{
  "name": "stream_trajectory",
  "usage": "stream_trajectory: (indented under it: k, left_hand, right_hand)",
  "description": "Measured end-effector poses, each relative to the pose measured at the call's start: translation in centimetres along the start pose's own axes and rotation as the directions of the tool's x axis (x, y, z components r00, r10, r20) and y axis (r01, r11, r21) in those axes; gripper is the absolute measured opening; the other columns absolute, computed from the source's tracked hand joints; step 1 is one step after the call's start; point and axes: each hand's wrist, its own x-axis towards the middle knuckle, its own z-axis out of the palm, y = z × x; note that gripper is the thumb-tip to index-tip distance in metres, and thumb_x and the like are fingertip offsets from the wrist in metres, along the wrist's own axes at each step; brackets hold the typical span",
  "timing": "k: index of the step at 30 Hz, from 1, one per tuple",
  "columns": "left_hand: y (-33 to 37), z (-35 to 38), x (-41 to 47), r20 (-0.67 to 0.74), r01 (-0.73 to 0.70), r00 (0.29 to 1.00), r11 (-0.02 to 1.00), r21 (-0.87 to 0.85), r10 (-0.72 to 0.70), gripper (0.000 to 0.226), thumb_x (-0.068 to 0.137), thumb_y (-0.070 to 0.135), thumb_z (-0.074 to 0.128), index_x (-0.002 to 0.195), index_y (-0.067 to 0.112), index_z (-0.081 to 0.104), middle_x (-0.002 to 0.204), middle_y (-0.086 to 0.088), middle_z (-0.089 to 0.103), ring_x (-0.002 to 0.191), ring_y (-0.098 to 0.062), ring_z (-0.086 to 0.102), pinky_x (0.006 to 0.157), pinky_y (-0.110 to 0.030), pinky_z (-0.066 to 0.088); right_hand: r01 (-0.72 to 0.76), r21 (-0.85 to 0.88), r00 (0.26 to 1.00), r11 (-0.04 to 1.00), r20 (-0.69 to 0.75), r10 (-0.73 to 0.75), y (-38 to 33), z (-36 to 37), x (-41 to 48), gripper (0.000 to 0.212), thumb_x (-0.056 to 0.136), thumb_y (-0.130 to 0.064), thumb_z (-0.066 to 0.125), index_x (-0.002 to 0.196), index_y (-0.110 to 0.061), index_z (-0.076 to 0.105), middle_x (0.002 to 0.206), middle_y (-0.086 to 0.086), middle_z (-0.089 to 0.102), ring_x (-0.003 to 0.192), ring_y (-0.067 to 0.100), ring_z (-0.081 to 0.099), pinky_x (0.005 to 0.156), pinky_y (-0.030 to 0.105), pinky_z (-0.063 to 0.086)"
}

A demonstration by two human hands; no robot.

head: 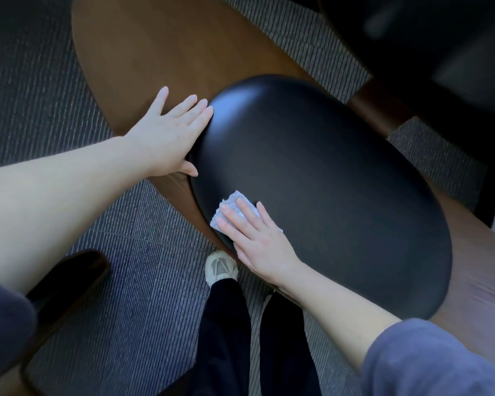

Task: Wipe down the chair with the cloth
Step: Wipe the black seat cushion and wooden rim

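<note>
Black chair (326, 181): left hand (169, 138) flat against its edge, right hand (257, 241) pressing the cloth (231, 199), fingers straight.

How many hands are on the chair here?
2. The left hand lies flat against the far left edge of the black cushion. The right hand presses the cloth onto its near left edge, fingers straight.
</note>
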Motion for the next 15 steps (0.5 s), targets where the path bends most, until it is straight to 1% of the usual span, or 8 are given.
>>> stream_trajectory:
  k: [2, 5, 7, 8, 9, 11, 13, 15]
  left_hand:
    - [0.3, 0.0, 0.0, 0.004, 0.020, 1.000, 0.999, -0.030, -0.020, 0.118, 0.079, 0.070, 0.057, 0.153, 0.005, -0.008, 0.164, -0.010, -0.003, 0.151, -0.023, -0.003, 0.118, -0.058, 0.003]
    - [0.9, 0.0, -0.1, 0.031, 0.055, 0.998, 0.997, -0.053, -0.054, 0.123, 0.076, 0.072, 0.058, 0.152, 0.003, -0.011, 0.163, -0.012, -0.006, 0.151, -0.025, -0.006, 0.117, -0.059, 0.002]
    - [1.3, 0.0, 0.0, 0.056, 0.067, 0.996, 0.997, -0.036, -0.065, 0.129, 0.074, 0.074, 0.059, 0.151, 0.002, -0.015, 0.162, -0.014, -0.012, 0.150, -0.027, -0.010, 0.115, -0.062, 0.001]
    - [1.6, -0.1, 0.1, 0.068, 0.070, 0.995, 0.997, -0.024, -0.068, 0.132, 0.072, 0.076, 0.059, 0.150, 0.001, -0.018, 0.161, -0.014, -0.017, 0.150, -0.029, -0.011, 0.114, -0.063, 0.002]
    - [1.9, -0.1, 0.3, 0.081, 0.073, 0.994, 0.997, -0.012, -0.072, 0.135, 0.070, 0.078, 0.059, 0.149, 0.002, -0.021, 0.160, -0.014, -0.022, 0.150, -0.031, -0.012, 0.114, -0.065, 0.002]
    - [2.3, -0.2, 0.9, 0.111, 0.088, 0.990, 0.996, -0.001, -0.088, 0.143, 0.064, 0.082, 0.060, 0.147, 0.003, -0.026, 0.157, -0.014, -0.030, 0.148, -0.035, -0.015, 0.112, -0.067, 0.003]
    - [2.7, -0.5, 1.6, 0.141, 0.101, 0.985, 0.995, -0.024, -0.096, 0.151, 0.058, 0.084, 0.064, 0.145, 0.003, -0.030, 0.155, -0.017, -0.033, 0.147, -0.036, -0.019, 0.111, -0.069, 0.002]
    - [3.0, -0.8, 2.3, 0.175, 0.115, 0.979, 0.992, -0.047, -0.106, 0.157, 0.054, 0.084, 0.067, 0.143, 0.002, -0.034, 0.152, -0.022, -0.035, 0.146, -0.037, -0.023, 0.111, -0.068, -0.001]
  right_hand:
    - [0.106, -0.018, 0.992, 0.994, 0.069, -0.105, 0.7, -0.1, -1.1, 0.050, 0.100, -0.015, 0.033, 0.148, -0.019, 0.042, 0.157, 0.002, 0.035, 0.147, 0.030, 0.027, 0.118, 0.051, 0.023]
    - [0.268, -0.026, 0.951, 0.963, 0.167, -0.260, 2.3, -0.6, -1.7, 0.053, 0.102, -0.017, 0.017, 0.147, -0.022, 0.044, 0.156, -0.002, 0.036, 0.146, 0.026, 0.029, 0.118, 0.051, 0.020]
    - [0.293, -0.017, 0.946, 0.956, 0.149, -0.288, 3.4, -0.9, -1.1, 0.053, 0.102, -0.015, 0.018, 0.146, -0.022, 0.045, 0.156, -0.001, 0.037, 0.145, 0.024, 0.030, 0.118, 0.050, 0.019]
    - [0.268, -0.004, 0.956, 0.963, 0.120, -0.266, 3.8, -1.0, -0.6, 0.051, 0.101, -0.013, 0.024, 0.146, -0.022, 0.044, 0.156, 0.000, 0.037, 0.145, 0.025, 0.030, 0.118, 0.050, 0.018]
    - [0.214, 0.011, 0.973, 0.977, 0.087, -0.214, 4.2, -1.1, -0.1, 0.051, 0.098, -0.011, 0.031, 0.146, -0.020, 0.043, 0.156, 0.002, 0.037, 0.146, 0.026, 0.029, 0.118, 0.050, 0.018]
    - [0.043, 0.048, 0.999, 0.998, 0.021, -0.044, 5.0, -1.4, 1.3, 0.055, 0.094, -0.008, 0.039, 0.148, -0.016, 0.041, 0.157, 0.006, 0.034, 0.147, 0.028, 0.025, 0.117, 0.052, 0.019]
    - [-0.139, 0.105, 0.990, 0.985, -0.015, 0.141, 6.0, -1.7, 2.9, 0.056, 0.094, -0.008, 0.037, 0.149, -0.012, 0.037, 0.158, 0.008, 0.030, 0.149, 0.029, 0.020, 0.116, 0.055, 0.019]
    - [-0.278, 0.154, 0.959, 0.948, -0.015, 0.284, 7.3, -2.1, 4.5, 0.056, 0.097, -0.009, 0.035, 0.152, -0.013, 0.031, 0.161, 0.006, 0.024, 0.150, 0.026, 0.014, 0.117, 0.056, 0.017]
